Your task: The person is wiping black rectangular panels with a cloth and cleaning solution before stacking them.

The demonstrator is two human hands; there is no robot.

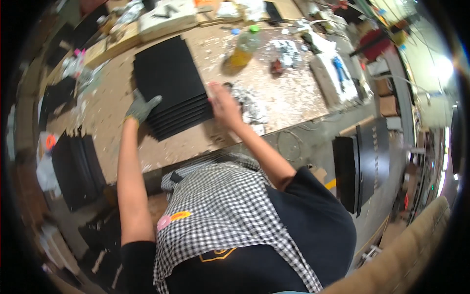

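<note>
A stack of black flat sheets or panels (169, 73) lies at a slant on the wooden workbench, its near edges stepped like a staircase. My left hand (142, 107), in a grey glove, rests against the stack's left side with the thumb spread out toward its top. On the opposite side my bare right hand (225, 107) lies along the right edge, fingers stretched out and slightly blurred. Neither hand visibly grips a sheet. Just right of my right hand is a crumpled black-and-white cloth or wrapping (250, 103).
A bottle of yellow liquid with a green cap (245, 48) stands beyond the stack. White foam blocks (168, 19) line the bench's far side; another block (325, 81) is at right. More black panels (78, 169) are at lower left, and black pieces (360, 164) at right.
</note>
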